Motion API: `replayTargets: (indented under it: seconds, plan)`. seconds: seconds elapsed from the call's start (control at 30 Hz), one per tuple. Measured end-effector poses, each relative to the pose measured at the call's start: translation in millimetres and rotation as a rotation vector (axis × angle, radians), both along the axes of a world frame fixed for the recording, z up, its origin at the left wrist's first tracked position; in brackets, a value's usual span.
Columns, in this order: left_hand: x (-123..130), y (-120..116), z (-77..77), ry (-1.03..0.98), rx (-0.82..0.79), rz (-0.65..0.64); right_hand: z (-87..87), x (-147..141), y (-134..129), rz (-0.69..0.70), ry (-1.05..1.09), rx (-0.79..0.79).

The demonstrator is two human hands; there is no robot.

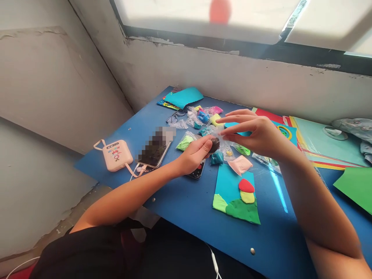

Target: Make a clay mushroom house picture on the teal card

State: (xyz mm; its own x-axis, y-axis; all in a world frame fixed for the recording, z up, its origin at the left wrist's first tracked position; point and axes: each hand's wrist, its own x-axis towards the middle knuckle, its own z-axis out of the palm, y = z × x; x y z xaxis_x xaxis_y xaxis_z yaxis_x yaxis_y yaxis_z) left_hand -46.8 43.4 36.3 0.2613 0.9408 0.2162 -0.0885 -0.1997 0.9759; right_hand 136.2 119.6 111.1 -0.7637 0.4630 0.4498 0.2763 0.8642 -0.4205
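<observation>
My left hand (195, 154) is closed around a dark brown lump of clay (214, 145), which seems to be in a clear plastic bag (223, 140). Just right of it, my right hand (247, 130) is raised with its fingers spread, the fingertips close to the top of the bag; whether they touch the plastic is unclear. Below the hands lies a blue card (231, 180) with light green, dark green, yellow and red clay flattened on it. A pink clay packet (240, 165) sits at the card's top edge, and a teal packet (216, 157) lies beside it.
Several bagged clays crowd the table's middle, with a light green one (186, 142) at the left. A phone (154, 149) and pink power bank (116, 155) are linked by a cable. Coloured sheets (316, 135) and scissors with yellow handles (285, 131) lie right; glasses (176, 116) lie behind.
</observation>
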Motion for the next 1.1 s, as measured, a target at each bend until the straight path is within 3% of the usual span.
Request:
replayTargets:
  seconds: [0.13,0.3,0.67,0.8,0.87,0.97,1.03,1.1]
  plan:
    - [4.7,0.5,-2.5,-0.044,-0.054,0.011,-1.2,2.5,5.4,0.071,-0.057,-0.008]
    - [6.5,3.9,-2.2,-0.005,-0.037,0.113,-5.4,0.1,8.3,0.117,-0.059,-0.018]
    - [4.7,5.9,-4.4,-0.051,-0.082,-0.013,-10.2,-9.3,-3.8,0.128,-0.123,0.083]
    - [7.2,1.2,6.6,-0.093,-0.095,0.006,-9.8,-10.5,-14.7,0.041,-0.162,0.162]
    - [4.8,-7.4,14.8,0.066,-0.046,0.034,-7.9,-9.0,-18.6,0.039,-0.189,0.215]
    - [-12.4,-26.8,20.6,0.561,0.227,0.232,-1.1,-3.1,-22.3,0.051,-0.250,0.288]
    - [-35.2,-40.9,16.1,0.848,0.513,0.505,4.6,2.6,-24.3,0.017,-0.286,0.336]
    - [-64.0,-54.4,5.9,1.051,0.686,0.775,9.8,8.4,-26.6,-0.038,-0.297,0.376]
